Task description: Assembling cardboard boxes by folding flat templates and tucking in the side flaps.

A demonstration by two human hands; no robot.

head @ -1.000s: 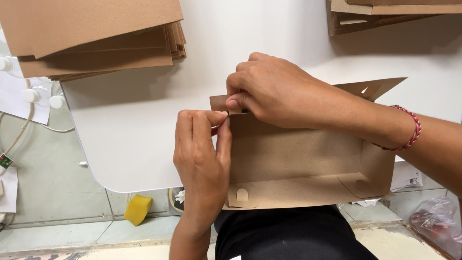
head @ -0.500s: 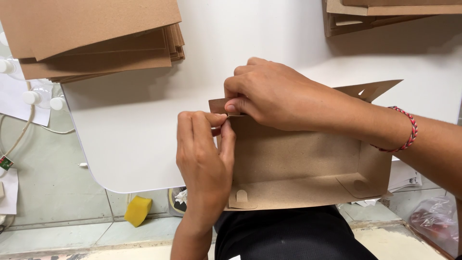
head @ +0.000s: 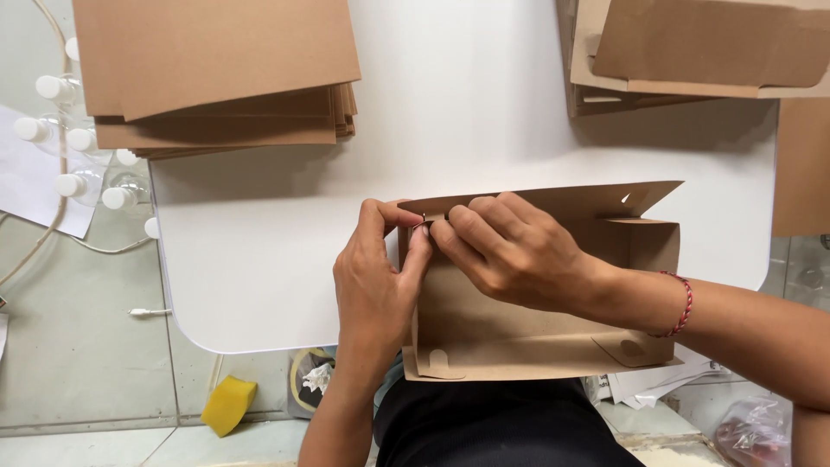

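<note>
One half-folded brown cardboard box (head: 536, 320) lies on the white tabletop (head: 259, 259). Left hand (head: 373, 281) and right hand (head: 510, 251) both pinch its top flap. Two stacks of flat brown cardboard sheets (head: 216, 73) sit at the far corners.

A white, smooth-topped table with a rounded corner (head: 259, 259) carries a stack of flat brown cardboard sheets (head: 216, 78) at its far left. Another pile of brown die-cut cardboard blanks (head: 692, 52) lies at the far right. A half-folded brown cardboard box (head: 536, 329) rests at the near edge.
</note>
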